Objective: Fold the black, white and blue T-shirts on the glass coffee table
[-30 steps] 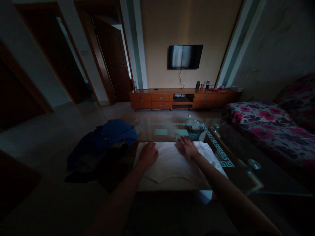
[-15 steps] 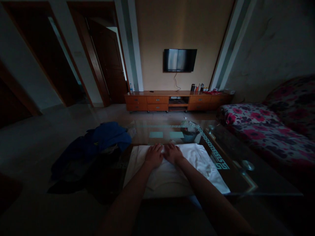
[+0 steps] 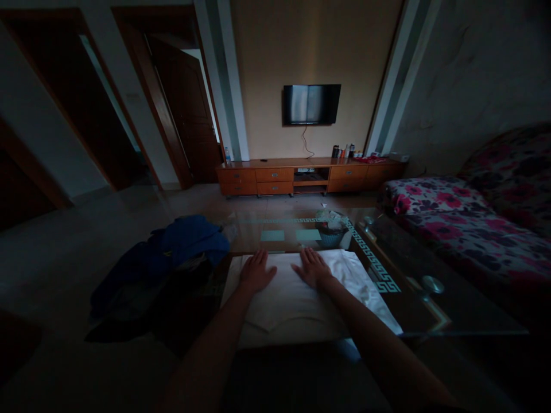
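A white cloth [image 3: 293,315], perhaps a garment, lies spread flat on the glass table [image 3: 469,310], its near edge at the table's front. My left hand [image 3: 257,272] rests palm down on its far left part, fingers stretched forward and thumb out to the side. On the far right part my right hand [image 3: 313,268] lies flat as well, fingers apart. A gap of bare cloth shows between the two hands. Small wrinkles run along the cloth's right side. The light is dim, so its exact kind is unclear.
A heap of dark and blue clothes [image 3: 185,241] lies to the left. Past the cloth, a wastebasket [image 3: 332,232] shows near the table's far side. A floral sofa [image 3: 447,201] flanks the right. A wooden TV cabinet [image 3: 275,175] stands along the far wall.
My hands have moved apart over the white cloth, the left one to the left and the right one to the right. Before, they lay nearly together at its far middle.
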A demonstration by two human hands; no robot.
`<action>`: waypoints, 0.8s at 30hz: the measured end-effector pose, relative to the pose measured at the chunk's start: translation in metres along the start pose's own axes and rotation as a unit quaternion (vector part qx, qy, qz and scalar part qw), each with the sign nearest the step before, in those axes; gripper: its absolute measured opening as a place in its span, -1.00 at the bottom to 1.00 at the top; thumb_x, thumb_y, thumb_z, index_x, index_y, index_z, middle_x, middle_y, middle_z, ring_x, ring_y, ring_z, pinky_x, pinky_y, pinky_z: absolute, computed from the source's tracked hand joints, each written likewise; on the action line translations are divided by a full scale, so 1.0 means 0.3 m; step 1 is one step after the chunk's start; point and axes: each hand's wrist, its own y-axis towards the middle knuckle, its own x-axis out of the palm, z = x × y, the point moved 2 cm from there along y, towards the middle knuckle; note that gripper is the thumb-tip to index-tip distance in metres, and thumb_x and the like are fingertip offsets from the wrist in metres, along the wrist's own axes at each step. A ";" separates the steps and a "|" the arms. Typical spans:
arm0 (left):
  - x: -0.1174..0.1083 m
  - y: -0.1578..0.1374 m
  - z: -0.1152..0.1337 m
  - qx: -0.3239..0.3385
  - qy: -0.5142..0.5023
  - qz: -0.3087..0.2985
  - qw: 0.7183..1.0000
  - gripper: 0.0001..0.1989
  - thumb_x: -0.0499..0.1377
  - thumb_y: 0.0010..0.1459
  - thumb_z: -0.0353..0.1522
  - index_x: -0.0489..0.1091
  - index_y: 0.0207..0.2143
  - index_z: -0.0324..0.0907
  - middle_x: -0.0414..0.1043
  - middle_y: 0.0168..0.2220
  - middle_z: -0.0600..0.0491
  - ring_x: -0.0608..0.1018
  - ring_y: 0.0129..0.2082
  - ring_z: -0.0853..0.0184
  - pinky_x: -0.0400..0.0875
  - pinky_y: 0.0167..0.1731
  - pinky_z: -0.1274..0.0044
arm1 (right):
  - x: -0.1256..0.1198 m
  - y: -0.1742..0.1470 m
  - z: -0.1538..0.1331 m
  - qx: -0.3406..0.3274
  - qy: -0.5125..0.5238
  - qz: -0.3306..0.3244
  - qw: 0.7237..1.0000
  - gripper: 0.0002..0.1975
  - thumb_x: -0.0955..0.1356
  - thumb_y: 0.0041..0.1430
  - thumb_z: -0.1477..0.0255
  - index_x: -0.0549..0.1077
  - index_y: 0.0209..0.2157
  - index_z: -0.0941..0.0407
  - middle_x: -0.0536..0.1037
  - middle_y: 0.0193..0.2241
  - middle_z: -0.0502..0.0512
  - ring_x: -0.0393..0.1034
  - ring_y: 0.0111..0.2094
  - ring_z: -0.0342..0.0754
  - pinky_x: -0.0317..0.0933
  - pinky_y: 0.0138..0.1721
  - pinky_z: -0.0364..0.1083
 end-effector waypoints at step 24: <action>-0.105 -0.047 0.046 0.066 -0.011 0.099 0.993 -0.42 -0.12 0.39 -0.22 0.08 0.38 -0.25 0.06 0.41 -0.15 0.08 0.42 0.12 -0.09 0.38 0.25 | -0.085 -0.018 0.048 0.141 -0.034 0.046 0.988 -0.22 0.00 0.40 0.08 0.04 0.40 0.36 -0.07 0.44 0.35 -0.24 0.45 0.19 -0.27 0.39 0.16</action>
